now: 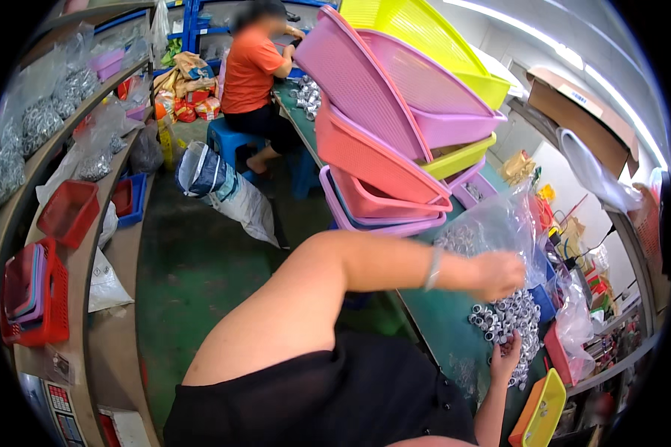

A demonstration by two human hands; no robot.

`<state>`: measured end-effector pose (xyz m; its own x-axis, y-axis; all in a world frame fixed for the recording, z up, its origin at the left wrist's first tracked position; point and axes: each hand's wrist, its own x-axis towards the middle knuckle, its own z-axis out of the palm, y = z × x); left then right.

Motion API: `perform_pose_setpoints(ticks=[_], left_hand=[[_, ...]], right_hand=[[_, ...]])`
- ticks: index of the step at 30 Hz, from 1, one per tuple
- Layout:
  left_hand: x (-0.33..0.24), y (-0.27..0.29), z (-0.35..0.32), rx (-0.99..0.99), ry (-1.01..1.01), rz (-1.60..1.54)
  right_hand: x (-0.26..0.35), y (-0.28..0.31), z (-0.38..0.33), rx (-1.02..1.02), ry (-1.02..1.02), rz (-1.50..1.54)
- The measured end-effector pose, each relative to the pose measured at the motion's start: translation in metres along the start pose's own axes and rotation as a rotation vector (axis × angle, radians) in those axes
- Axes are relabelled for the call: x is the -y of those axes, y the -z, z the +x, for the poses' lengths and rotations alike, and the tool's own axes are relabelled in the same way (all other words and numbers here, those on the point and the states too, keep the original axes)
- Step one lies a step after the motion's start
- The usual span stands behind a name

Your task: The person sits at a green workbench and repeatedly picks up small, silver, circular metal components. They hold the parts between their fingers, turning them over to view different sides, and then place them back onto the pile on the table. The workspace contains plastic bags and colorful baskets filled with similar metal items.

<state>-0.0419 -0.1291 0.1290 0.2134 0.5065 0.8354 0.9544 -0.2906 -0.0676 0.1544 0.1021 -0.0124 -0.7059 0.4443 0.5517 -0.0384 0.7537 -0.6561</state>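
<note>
A heap of small silvery metal rings lies on the green worktable. My left hand, a band at its wrist, is raised over the far side of the heap, in front of a clear plastic bag. It looks closed but is blurred by motion, and what it holds is hidden. Lower down, my right hand rests at the near edge of the heap. Its fingers and thumb are curled round a metal ring among the others.
Pink, purple and yellow-green plastic baskets are stacked high on the table beyond my left arm. A yellow tray and a pink tray stand right of the heap. Shelves line the left. A person in an orange shirt sits farther along the table.
</note>
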Motion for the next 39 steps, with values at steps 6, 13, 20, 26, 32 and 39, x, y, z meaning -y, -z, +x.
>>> perform_pose_setpoints(ticks=[6, 13, 20, 26, 32, 39], left_hand=[[-0.032, -0.039, -0.150, 0.131, 0.265, -0.088], [-0.039, -0.058, -0.164, 0.168, 0.542, -0.003], [-0.040, -0.059, -0.164, 0.195, 0.598, -0.009], [-0.044, -0.055, -0.159, 0.255, 0.629, -0.008], [-0.044, -0.058, -0.159, 0.267, 0.640, 0.034], [-0.046, -0.050, -0.155, 0.307, 0.655, 0.043]], right_hand=[[0.012, -0.008, 0.004, -0.001, 0.029, 0.024], [0.026, -0.023, -0.005, -0.119, 0.048, 0.006], [0.002, -0.022, -0.018, -0.263, -0.008, -0.026], [-0.005, -0.021, -0.020, -0.246, -0.028, -0.011], [-0.004, -0.020, -0.022, -0.255, -0.008, 0.006], [0.002, -0.026, -0.020, -0.252, -0.019, 0.048]])
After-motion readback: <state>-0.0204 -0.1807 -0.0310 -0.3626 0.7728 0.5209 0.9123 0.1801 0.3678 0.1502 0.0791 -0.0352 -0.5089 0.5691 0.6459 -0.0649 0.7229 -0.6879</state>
